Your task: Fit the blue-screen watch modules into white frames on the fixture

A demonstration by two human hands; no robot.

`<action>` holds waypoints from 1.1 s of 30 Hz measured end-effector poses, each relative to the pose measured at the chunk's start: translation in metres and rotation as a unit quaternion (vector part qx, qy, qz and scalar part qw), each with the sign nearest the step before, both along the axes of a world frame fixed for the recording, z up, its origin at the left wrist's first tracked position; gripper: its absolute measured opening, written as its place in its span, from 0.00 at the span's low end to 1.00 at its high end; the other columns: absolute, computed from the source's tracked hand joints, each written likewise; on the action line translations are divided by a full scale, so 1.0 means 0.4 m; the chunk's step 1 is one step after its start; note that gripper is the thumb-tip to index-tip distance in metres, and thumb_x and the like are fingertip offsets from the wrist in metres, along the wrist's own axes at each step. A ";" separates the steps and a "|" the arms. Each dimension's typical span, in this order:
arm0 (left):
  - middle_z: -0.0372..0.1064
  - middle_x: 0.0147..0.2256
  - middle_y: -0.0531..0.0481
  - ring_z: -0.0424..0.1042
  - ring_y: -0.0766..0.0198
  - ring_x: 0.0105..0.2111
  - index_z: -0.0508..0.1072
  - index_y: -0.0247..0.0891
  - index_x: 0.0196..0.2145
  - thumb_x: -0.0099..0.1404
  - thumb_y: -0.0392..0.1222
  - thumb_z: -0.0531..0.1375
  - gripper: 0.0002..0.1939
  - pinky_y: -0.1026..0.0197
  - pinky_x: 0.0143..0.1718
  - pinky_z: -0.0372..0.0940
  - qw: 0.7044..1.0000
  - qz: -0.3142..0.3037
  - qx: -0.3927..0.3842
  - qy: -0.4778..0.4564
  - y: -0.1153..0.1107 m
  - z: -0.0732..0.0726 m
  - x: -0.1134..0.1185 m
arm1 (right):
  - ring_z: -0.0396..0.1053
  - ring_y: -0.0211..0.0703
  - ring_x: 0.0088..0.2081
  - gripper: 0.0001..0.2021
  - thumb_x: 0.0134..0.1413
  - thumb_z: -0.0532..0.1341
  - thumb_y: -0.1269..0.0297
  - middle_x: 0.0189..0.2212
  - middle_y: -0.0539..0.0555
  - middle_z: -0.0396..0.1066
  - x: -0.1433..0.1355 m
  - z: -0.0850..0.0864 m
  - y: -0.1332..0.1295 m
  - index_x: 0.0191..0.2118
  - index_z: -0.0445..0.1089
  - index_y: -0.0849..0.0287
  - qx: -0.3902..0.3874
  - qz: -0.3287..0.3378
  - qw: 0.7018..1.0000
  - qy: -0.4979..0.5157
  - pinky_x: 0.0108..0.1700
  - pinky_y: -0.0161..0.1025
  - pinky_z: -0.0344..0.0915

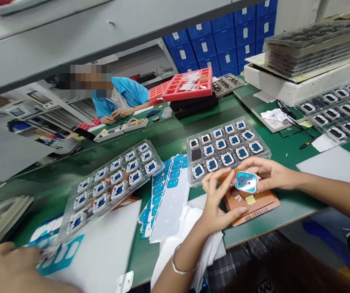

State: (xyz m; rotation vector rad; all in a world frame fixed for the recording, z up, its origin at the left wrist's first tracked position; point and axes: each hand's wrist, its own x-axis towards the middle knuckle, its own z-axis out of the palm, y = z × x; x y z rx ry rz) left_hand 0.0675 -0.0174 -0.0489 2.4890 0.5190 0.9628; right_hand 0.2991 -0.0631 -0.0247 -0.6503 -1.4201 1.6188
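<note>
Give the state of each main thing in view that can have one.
Small case: in right hand, shiny face up
Left hand: spread open
Left clear tray: loaded
Middle clear tray: loaded
Sticker sheets: overlapping
White cloth: crumpled
Red tray: loaded
Blue boxes: stacked
Brown board: flat

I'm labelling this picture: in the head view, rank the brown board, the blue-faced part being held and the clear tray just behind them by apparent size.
Largest to smallest:
1. Clear tray
2. Brown board, partly hidden
3. Blue-faced part

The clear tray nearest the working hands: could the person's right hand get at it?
Probably yes: the tray lies just beyond the right hand, with nothing seen blocking the way. That hand holds a shiny piece, though.
</note>
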 end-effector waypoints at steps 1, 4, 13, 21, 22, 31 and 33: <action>0.54 0.58 0.42 0.53 0.47 0.56 0.47 0.56 0.69 0.66 0.64 0.55 0.38 0.42 0.58 0.50 1.000 -0.003 0.006 -0.004 0.000 0.001 0.000 | 0.74 0.43 0.46 0.29 0.53 0.71 0.53 0.48 0.59 0.73 0.003 0.000 0.002 0.55 0.62 0.59 -0.025 0.007 0.999 0.020 0.51 0.42 0.69; 0.54 0.58 0.43 0.53 0.48 0.56 0.47 0.55 0.69 0.67 0.64 0.53 0.37 0.44 0.58 0.50 1.000 -0.012 0.023 -0.008 -0.002 0.006 0.001 | 0.75 0.44 0.46 0.28 0.51 0.72 0.54 0.47 0.58 0.74 0.009 -0.001 0.008 0.54 0.66 0.60 -0.064 0.014 0.996 0.058 0.52 0.42 0.69; 0.57 0.55 0.43 0.56 0.50 0.52 0.51 0.54 0.67 0.70 0.58 0.53 0.31 0.47 0.54 0.53 0.995 0.013 0.099 -0.031 -0.010 0.008 0.009 | 0.75 0.39 0.43 0.25 0.50 0.73 0.60 0.42 0.54 0.75 0.003 0.004 0.005 0.51 0.68 0.59 -0.057 0.028 0.997 0.036 0.48 0.37 0.69; 0.58 0.52 0.42 0.55 0.51 0.50 0.60 0.50 0.63 0.70 0.51 0.55 0.25 0.49 0.51 0.54 0.987 0.014 0.156 -0.047 -0.021 0.015 0.012 | 0.74 0.38 0.40 0.25 0.44 0.76 0.60 0.40 0.54 0.75 -0.013 -0.007 -0.003 0.47 0.71 0.60 -0.046 -0.038 0.997 0.037 0.44 0.34 0.69; 0.58 0.52 0.42 0.55 0.51 0.50 0.62 0.50 0.62 0.70 0.50 0.55 0.24 0.49 0.51 0.54 0.985 0.008 0.161 -0.055 -0.021 0.016 0.012 | 0.74 0.38 0.39 0.25 0.44 0.76 0.59 0.40 0.54 0.75 -0.012 -0.008 -0.004 0.47 0.71 0.61 -0.048 -0.047 0.997 0.036 0.43 0.34 0.70; 0.71 0.52 0.46 0.58 0.52 0.52 0.70 0.42 0.55 0.71 0.48 0.55 0.18 0.50 0.53 0.51 0.994 -0.052 0.085 0.040 -0.022 0.013 0.019 | 0.76 0.51 0.43 0.23 0.47 0.71 0.46 0.38 0.54 0.76 0.030 -0.013 0.035 0.45 0.74 0.55 -0.010 -0.195 0.977 0.090 0.49 0.45 0.70; 0.72 0.52 0.49 0.59 0.52 0.53 0.72 0.42 0.52 0.71 0.49 0.54 0.16 0.49 0.53 0.48 0.994 -0.055 0.071 0.062 -0.022 0.011 0.021 | 0.75 0.53 0.42 0.25 0.45 0.71 0.45 0.40 0.55 0.76 0.043 -0.020 0.048 0.45 0.74 0.55 0.017 -0.222 0.974 0.039 0.47 0.46 0.71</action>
